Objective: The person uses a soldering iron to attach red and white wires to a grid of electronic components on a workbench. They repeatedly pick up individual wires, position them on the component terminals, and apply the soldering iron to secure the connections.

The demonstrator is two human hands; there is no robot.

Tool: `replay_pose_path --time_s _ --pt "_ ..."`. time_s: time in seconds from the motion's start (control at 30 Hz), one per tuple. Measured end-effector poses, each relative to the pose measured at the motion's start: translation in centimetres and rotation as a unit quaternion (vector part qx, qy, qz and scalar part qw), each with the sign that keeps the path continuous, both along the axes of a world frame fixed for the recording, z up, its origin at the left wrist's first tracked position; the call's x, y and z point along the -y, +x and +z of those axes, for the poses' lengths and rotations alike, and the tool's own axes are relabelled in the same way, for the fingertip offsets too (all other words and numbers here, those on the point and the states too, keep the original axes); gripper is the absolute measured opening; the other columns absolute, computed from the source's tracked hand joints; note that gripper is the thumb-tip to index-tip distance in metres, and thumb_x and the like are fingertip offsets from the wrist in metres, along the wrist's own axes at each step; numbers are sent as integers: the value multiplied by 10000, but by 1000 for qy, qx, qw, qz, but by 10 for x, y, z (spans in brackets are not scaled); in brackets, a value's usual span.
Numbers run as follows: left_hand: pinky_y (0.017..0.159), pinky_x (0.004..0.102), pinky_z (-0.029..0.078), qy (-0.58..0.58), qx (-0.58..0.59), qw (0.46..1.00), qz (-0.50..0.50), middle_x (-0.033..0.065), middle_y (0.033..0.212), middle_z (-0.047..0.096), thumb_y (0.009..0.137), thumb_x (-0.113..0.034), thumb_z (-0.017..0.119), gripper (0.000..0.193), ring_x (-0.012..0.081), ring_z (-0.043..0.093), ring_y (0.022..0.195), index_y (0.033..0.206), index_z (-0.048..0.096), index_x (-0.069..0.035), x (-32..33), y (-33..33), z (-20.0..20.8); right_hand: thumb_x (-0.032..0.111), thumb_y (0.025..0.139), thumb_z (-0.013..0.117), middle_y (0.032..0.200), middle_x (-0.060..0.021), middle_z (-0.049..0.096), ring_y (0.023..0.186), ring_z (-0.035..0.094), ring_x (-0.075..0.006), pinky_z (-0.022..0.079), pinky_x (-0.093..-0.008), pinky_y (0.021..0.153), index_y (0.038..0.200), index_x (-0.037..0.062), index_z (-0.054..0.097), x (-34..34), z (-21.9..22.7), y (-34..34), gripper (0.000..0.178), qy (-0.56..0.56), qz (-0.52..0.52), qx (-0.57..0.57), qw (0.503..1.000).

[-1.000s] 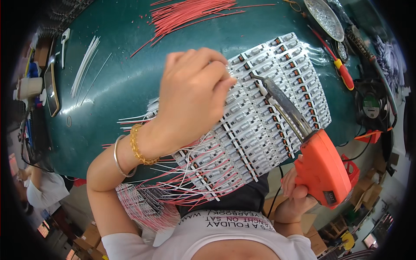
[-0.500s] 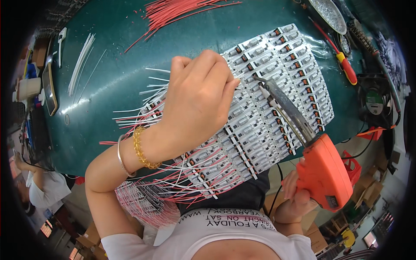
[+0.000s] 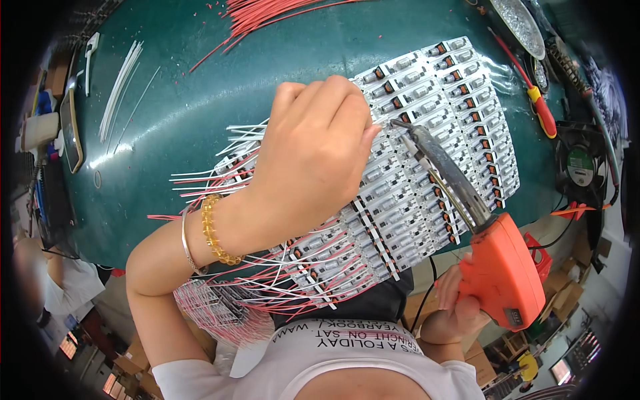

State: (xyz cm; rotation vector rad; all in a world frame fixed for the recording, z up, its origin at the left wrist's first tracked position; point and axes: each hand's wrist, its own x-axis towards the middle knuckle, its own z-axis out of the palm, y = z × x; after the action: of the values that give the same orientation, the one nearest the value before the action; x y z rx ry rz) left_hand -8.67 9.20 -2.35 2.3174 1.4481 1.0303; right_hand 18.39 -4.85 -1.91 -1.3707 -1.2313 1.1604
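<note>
My left hand (image 3: 313, 143), wearing a yellow bead bracelet and a silver bangle, is closed in a pinch over a panel of small circuit boards (image 3: 413, 173). What its fingertips grip is too hidden to make out. My right hand (image 3: 460, 307) holds an orange soldering gun (image 3: 503, 280). The gun's tip meets the panel close to my left fingertips. Red and white wires (image 3: 320, 260) trail from boards along the panel's left and near sides. Many boards carry black and orange parts. The panel's near edge reaches over my lap.
Red wires (image 3: 267, 17) lie at the far side of the green table (image 3: 200, 113), with white wires (image 3: 120, 87) to the left. On the right are a red-yellow screwdriver (image 3: 543, 110), a metal dish (image 3: 517, 27) and a black fan (image 3: 580, 163). A bundle of wired boards (image 3: 227, 307) sits by my lap.
My left hand and the soldering gun's tip have shifted slightly right. The panel also appears a little further right. Both hands keep their grips.
</note>
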Motion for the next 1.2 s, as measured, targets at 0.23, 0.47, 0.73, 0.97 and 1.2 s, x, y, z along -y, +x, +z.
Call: replay_pose_path --time_s 0.23,0.47,0.73,0.97,1.2 --pt "689 341 372 -3 2 1000 5 90 866 594 789 -3 691 139 243 534 746 805 557 -33 0 2 -2 546 797 709 508 6 486 396 436 -96 377 -225 419 1228 -112 469 1 0 -10 822 -22 -41 17 999" --pt "732 382 385 21 -10 1000 -12 115 821 516 796 -52 656 115 287 521 770 833 558 -4 -1 3 -6 546 796 716 497 16 466 390 431 -94 359 -226 405 1216 -109 466 -3 6 -14 817 23 -48 8 999" --pt "728 348 394 17 -13 1000 4 89 851 588 786 -7 693 133 268 548 754 815 565 -29 0 2 -3 514 864 665 492 16 461 394 434 -96 381 -238 431 1244 -119 456 0 3 4 767 111 10 84 990" --pt "625 269 411 58 16 998 1 56 867 615 771 -29 734 78 187 534 699 794 660 -35 -2 -10 19 517 870 657 495 16 469 379 422 -93 379 -233 431 1258 -117 441 -6 23 -11 773 82 3 -9 997" --pt "693 299 386 -9 10 1000 15 48 845 604 771 -23 725 93 194 513 685 764 635 -45 10 5 6 531 863 659 493 9 467 378 419 -95 368 -237 409 1277 -121 423 -1 18 -23 807 34 -17 -45 998"
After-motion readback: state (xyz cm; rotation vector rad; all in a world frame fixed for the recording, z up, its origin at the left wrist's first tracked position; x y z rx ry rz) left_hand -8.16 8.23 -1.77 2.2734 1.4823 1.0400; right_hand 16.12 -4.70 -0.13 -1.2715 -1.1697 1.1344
